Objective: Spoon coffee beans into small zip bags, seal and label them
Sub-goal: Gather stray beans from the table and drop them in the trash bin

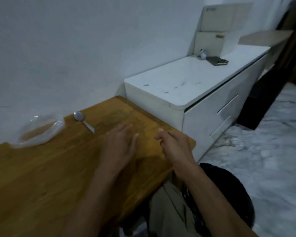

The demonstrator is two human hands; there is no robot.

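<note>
A metal spoon (83,120) lies on the wooden table (41,168) near the wall, bowl up. To its left sits a clear plastic bag (41,130), blurred and crumpled. My left hand (120,146) lies flat on the table with its fingers straight. My right hand (174,146) rests near the table's right corner with its fingers loosely curled; nothing shows in it. No coffee beans or labels are in view.
A white drawer cabinet (186,86) adjoins the table's far right end, with a phone (218,61) and cardboard boxes (215,35) on it. A white wall runs behind. Marbled floor (266,151) lies to the right; my lap is below.
</note>
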